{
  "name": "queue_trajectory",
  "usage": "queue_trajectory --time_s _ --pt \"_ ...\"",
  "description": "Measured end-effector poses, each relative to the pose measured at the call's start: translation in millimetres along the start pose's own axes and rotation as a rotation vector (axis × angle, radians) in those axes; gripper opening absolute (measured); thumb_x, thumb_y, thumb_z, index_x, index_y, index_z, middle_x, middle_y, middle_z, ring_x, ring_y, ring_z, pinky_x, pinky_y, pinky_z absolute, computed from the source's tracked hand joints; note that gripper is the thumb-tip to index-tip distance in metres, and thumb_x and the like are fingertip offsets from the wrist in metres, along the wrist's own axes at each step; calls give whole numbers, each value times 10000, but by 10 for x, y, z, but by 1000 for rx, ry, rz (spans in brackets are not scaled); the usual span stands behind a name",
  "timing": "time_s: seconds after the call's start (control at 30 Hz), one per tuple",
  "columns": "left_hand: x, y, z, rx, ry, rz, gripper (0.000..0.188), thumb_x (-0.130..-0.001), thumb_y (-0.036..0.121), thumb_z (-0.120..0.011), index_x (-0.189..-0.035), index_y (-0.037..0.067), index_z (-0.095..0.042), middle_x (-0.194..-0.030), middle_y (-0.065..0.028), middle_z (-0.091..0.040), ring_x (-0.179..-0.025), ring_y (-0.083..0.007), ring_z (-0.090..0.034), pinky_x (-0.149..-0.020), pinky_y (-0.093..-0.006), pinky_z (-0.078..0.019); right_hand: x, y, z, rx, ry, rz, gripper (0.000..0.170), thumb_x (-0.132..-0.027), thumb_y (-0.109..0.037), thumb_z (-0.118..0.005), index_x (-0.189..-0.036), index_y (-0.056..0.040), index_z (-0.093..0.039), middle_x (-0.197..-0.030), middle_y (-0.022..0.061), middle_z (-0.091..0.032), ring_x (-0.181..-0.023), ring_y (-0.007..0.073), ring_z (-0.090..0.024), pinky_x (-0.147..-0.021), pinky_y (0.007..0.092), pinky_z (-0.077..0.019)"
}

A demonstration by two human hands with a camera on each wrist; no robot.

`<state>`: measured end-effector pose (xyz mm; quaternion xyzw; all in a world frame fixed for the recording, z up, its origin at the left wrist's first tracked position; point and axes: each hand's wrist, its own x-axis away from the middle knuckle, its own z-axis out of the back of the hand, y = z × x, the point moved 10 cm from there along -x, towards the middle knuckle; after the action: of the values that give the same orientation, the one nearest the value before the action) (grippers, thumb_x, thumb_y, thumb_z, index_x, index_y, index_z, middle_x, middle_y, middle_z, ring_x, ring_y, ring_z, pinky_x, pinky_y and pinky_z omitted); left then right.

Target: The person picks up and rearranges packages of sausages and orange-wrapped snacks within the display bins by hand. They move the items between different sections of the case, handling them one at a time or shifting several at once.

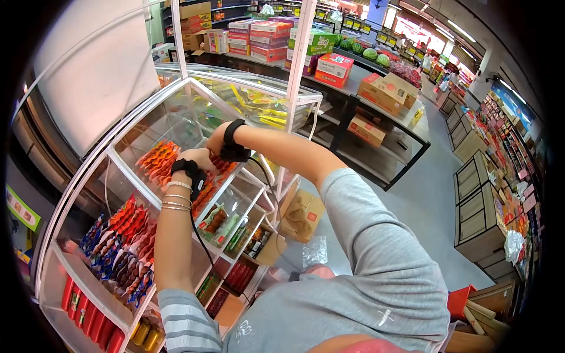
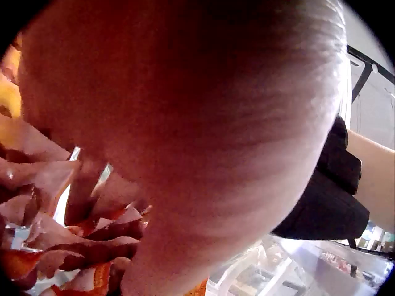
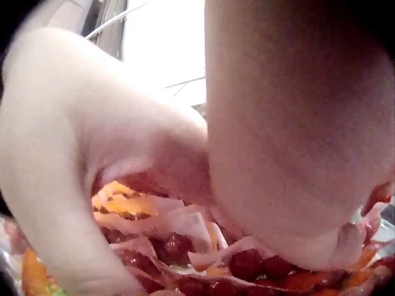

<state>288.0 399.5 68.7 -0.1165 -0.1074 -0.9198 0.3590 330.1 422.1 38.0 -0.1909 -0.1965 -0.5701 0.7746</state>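
In the head view, my left hand (image 1: 198, 156) reaches down among orange-and-red packets (image 1: 158, 160) in a clear-sided display case (image 1: 126, 138). Close beside it is my right hand (image 1: 216, 139), over the same row. The right wrist view shows both hands low over the packets, where dark red round pieces (image 3: 174, 246) show through wavy wrappers. A thumb (image 3: 92, 262) points down to them at the left. In the left wrist view the heel of my left hand (image 2: 185, 135) fills most of the picture, with packets (image 2: 58, 240) below. The fingertips are hidden, so I cannot tell whether they grip a packet.
White frame bars (image 1: 299, 59) rise around the case. Blue, red and brown packets (image 1: 120, 247) hang nearer me, above red tubes (image 1: 88, 315). Lower compartments (image 1: 232, 220) hold more goods. Cartons (image 1: 271, 32) stand on a table behind, and a cardboard box (image 1: 302, 215) sits on the floor.
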Motion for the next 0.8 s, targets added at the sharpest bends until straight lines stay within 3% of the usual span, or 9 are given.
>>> queue_trajectory --time_s 0.13,0.23,0.37,0.5,0.6,0.7,0.73,0.77,0.8 --pt "-211 -84 -99 45 -13 -46 613 -586 418 -724 -1066 56 -601 -1026 -109 -645 -979 -277 -602 -913 -428 -393 180 10 -28 -94 -52 -37 342 -756 -184 -547 -1069 -56 -601 -826 150 -657 -715 289 -611 -642 390 -476" --pt "-278 -137 -102 126 21 -75 553 -639 390 -673 -1057 36 -600 -1021 -130 -644 -980 -295 -598 -895 -436 -402 329 -172 237 91 321 180 306 -680 -113 -570 -957 4 -628 -802 167 -646 -694 324 -587 -613 405 -460" --pt "-243 -137 -54 73 62 -40 409 -706 327 -586 -955 5 -627 -938 -167 -651 -925 -311 -615 -812 -393 -452 168 115 29 78 120 -14 380 -630 -69 -554 -1000 -3 -613 -779 167 -640 -688 323 -578 -608 394 -450" --pt "-248 -95 -93 93 31 -44 349 -720 299 -557 -873 -4 -638 -854 -180 -652 -837 -306 -636 -730 -364 -474 400 28 33 103 42 -7 437 -631 -81 -550 -1060 -4 -586 -795 176 -637 -704 317 -580 -631 380 -457" --pt "-367 -103 -193 171 -21 -106 312 -728 274 -537 -884 22 -636 -790 -160 -651 -750 -307 -634 -672 -385 -469 376 19 201 -40 273 188 500 -659 -87 -524 -1154 -11 -530 -936 220 -619 -856 335 -595 -718 381 -469" --pt "-383 -56 -21 152 236 -229 254 -793 234 -535 -911 42 -651 -780 -110 -657 -678 -219 -628 -619 -344 -476 971 -138 548 -17 740 318 409 -719 -64 -544 -1121 5 -530 -949 226 -602 -888 379 -574 -773 398 -469" --pt "-420 -60 -9 190 92 -217 297 -811 279 -542 -945 36 -648 -820 -126 -661 -701 -234 -633 -622 -352 -485 1174 -128 565 -54 942 410 365 -748 -87 -560 -1101 5 -542 -948 206 -604 -861 363 -580 -760 397 -474" --pt "-372 -82 74 391 56 -191 304 -825 287 -535 -941 28 -642 -812 -139 -662 -715 -254 -636 -643 -366 -491 1527 -231 569 -138 1017 351 311 -768 -70 -559 -1069 6 -566 -959 183 -613 -866 334 -593 -769 373 -476" --pt "-414 -169 302 265 259 -237 303 -842 288 -518 -888 12 -635 -773 -132 -656 -687 -253 -633 -628 -369 -491 1819 -291 517 -271 1150 422 251 -788 -56 -549 -1027 10 -588 -949 164 -623 -867 305 -606 -776 341 -476"
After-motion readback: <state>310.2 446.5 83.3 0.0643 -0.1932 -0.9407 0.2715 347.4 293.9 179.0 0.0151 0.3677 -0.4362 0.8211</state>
